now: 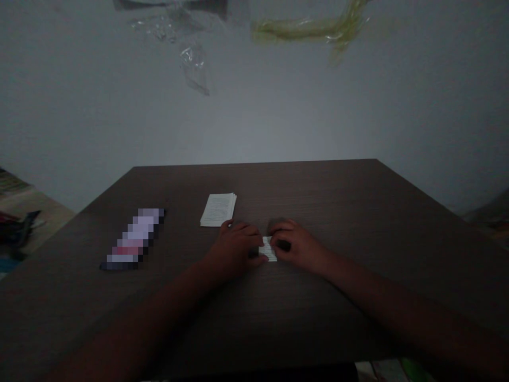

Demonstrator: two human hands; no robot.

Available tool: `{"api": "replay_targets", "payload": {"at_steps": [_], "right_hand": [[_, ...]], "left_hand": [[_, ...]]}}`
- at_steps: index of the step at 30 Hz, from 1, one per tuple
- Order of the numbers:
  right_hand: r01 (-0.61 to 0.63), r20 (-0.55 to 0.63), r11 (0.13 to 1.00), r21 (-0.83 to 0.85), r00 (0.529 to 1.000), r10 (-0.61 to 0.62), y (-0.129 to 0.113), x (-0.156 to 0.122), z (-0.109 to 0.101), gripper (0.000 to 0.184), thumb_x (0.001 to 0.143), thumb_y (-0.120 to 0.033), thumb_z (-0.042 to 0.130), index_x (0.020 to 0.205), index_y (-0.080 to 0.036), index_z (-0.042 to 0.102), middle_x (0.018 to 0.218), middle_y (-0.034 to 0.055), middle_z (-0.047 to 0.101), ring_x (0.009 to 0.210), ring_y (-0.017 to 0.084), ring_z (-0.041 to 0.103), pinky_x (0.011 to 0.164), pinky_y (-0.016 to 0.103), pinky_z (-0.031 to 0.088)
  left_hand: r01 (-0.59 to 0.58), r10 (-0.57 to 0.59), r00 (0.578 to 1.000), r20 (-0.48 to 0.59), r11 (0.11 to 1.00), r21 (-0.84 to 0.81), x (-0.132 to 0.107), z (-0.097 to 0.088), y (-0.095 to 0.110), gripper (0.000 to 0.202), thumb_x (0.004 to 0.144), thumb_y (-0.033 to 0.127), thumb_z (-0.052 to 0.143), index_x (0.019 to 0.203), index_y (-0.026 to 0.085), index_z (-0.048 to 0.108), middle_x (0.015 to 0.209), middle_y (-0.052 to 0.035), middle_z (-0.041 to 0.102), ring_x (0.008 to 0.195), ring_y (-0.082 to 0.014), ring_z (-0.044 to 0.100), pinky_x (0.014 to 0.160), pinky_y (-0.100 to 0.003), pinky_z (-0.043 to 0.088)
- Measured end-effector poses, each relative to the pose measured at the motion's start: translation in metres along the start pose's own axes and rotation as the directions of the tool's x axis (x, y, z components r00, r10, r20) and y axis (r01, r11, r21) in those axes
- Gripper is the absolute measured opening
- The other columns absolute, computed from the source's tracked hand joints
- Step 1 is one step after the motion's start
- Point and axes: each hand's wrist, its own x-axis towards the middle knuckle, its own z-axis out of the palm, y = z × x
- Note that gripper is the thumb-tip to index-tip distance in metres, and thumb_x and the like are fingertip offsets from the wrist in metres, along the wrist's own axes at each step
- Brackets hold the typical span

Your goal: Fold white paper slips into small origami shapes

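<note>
A small piece of white paper (pixel 268 255) with lines of print lies on the dark table, partly covered by my fingers. My left hand (pixel 237 245) is at its left edge, thumb and fingers closing on it. From the right side, my right hand (pixel 295 243) curls with thumb and fingertips pinched at the paper's other edge. Just beyond my left hand rests a stack of printed paper sheets (pixel 218 209), slightly uneven at its right side. Whether the paper between my hands is folded, I cannot tell.
To the left on the brown wood-grain table (pixel 318 191) lies a phone-like flat object (pixel 135 239), its surface pixelated. A pale wall (pixel 254 111) with clear and yellowish tape rises behind the table. Cluttered items (pixel 18 228) sit beyond the left edge.
</note>
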Motion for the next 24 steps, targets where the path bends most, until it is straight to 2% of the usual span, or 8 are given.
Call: {"api": "replay_targets", "payload": {"at_steps": [7,11,16,21,24], "right_hand": [[-0.039,-0.009,0.998,-0.054,0.999,0.038,0.011,0.008,-0.003,0.011,0.115,-0.016,0.087,0.115,-0.026,0.092,0.129,0.0102,0.090,0.129,0.032,0.083,0.128,0.058,0.063],[-0.034,0.021,0.998,-0.054,0.999,0.035,0.008,0.006,-0.008,0.009,0.113,-0.020,0.090,0.119,-0.026,0.092,0.133,0.0113,0.089,0.134,0.034,0.082,0.126,0.059,0.064],[-0.047,0.042,0.996,-0.079,0.998,0.050,-0.006,-0.002,-0.010,0.029,0.103,-0.027,0.103,0.129,-0.027,0.090,0.148,0.0143,0.086,0.146,0.041,0.078,0.130,0.063,0.063],[-0.084,-0.005,0.992,-0.099,0.996,0.084,-0.019,-0.004,-0.006,0.036,0.097,-0.025,0.105,0.127,-0.029,0.085,0.150,0.0133,0.084,0.146,0.042,0.076,0.128,0.062,0.064],[-0.115,-0.030,0.988,-0.101,0.993,0.112,-0.019,-0.003,-0.005,0.037,0.096,-0.023,0.104,0.124,-0.028,0.081,0.149,0.0138,0.083,0.145,0.041,0.076,0.127,0.061,0.064]], "left_hand": [[0.005,-0.006,0.999,0.043,1.000,0.028,0.001,-0.004,0.005,0.020,0.114,0.026,0.098,0.133,0.028,0.095,0.147,-0.0087,0.091,0.156,-0.0455,0.079,0.153,-0.084,0.037],[-0.013,0.013,1.000,0.014,0.999,0.044,0.001,-0.002,0.002,0.013,0.118,0.033,0.096,0.130,0.030,0.096,0.143,-0.0067,0.093,0.150,-0.0414,0.082,0.150,-0.078,0.043],[-0.017,0.019,1.000,-0.019,0.995,0.099,0.003,0.007,-0.004,0.010,0.120,0.036,0.094,0.129,0.033,0.097,0.143,-0.0057,0.095,0.149,-0.0391,0.083,0.148,-0.071,0.046],[-0.039,0.044,0.998,-0.041,0.992,0.119,0.002,0.010,-0.007,0.013,0.118,0.035,0.096,0.132,0.034,0.098,0.140,-0.0048,0.095,0.147,-0.0388,0.083,0.145,-0.068,0.050],[-0.051,0.057,0.997,-0.052,0.993,0.109,0.002,0.010,-0.005,0.011,0.119,0.034,0.094,0.129,0.031,0.097,0.140,-0.0063,0.095,0.148,-0.0387,0.081,0.146,-0.069,0.047]]}}
